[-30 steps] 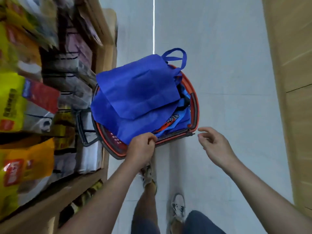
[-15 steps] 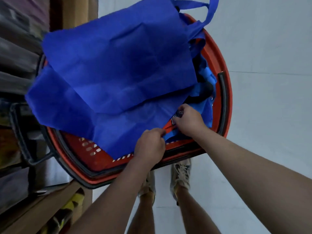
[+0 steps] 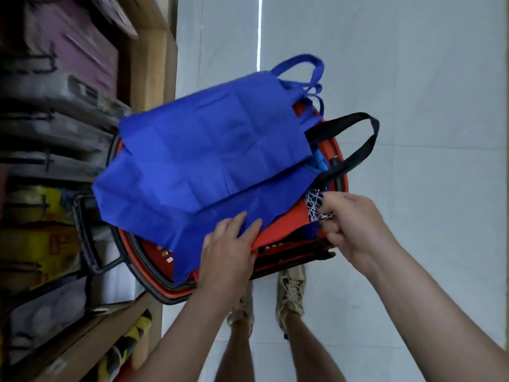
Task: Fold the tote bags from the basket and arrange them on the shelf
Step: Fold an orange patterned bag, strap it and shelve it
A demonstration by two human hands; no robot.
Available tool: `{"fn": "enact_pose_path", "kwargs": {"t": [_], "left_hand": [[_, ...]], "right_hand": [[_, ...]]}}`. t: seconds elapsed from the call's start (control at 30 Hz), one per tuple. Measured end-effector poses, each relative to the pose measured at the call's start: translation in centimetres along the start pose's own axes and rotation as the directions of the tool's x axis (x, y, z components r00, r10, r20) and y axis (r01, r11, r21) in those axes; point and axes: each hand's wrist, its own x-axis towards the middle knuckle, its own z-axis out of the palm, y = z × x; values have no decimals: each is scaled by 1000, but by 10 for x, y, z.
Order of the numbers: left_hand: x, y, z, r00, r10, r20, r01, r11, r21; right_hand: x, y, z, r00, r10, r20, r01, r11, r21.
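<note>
A red plastic basket [image 3: 340,161] stands on the floor beside the shelf. Two blue tote bags [image 3: 209,155] lie spread flat across its top, handles pointing away. Underneath lies a red tote bag [image 3: 286,224] with a white line pattern and black handles [image 3: 366,144] looping out to the right. My left hand [image 3: 228,244] rests with fingers spread on the near edge of the lower blue bag and the red bag. My right hand [image 3: 355,224] pinches the patterned corner of the red bag at the basket's right side.
A wooden shelf unit [image 3: 148,64] fills the left side, stocked with packaged goods [image 3: 41,210] on several levels. The basket's black handle [image 3: 85,244] hangs toward the shelf. Pale tiled floor [image 3: 413,106] lies to the right. My feet [image 3: 292,293] stand just behind the basket.
My right hand has pulled the red patterned bag out to the right from under the blue bags, exposing its black handles. My left hand has opened and now lies flat on the bags.
</note>
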Motion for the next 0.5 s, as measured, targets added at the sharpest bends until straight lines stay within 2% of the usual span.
{"fn": "enact_pose_path", "kwargs": {"t": [0.07, 0.13, 0.2, 0.23, 0.33, 0.4, 0.5], "left_hand": [[-23, 14, -35, 995, 96, 18, -96, 995, -10], [-44, 32, -77, 989, 107, 99, -99, 992, -84], [-65, 46, -110, 987, 99, 123, -96, 995, -30], [-75, 55, -127, 985, 118, 126, -121, 993, 18], [-103, 87, -175, 969, 217, 115, -224, 973, 53], [-119, 107, -194, 947, 317, 51, -321, 934, 155], [-149, 150, -222, 939, 340, 42, -341, 914, 222]], "right_hand": [[-32, -20, -6, 1000, -5, 12, 4, 999, 47], [-65, -42, -11, 999, -27, 19, 26, 999, 44], [-101, -61, -16, 995, -78, 67, 81, 995, -52], [-120, -70, -19, 989, -111, 101, 126, 978, -165], [-171, -90, -32, 961, -176, 215, 259, 848, -463], [-200, -99, -37, 940, -190, 283, 320, 778, -540], [-237, -107, -39, 888, -296, 353, 459, 632, -624]]}}
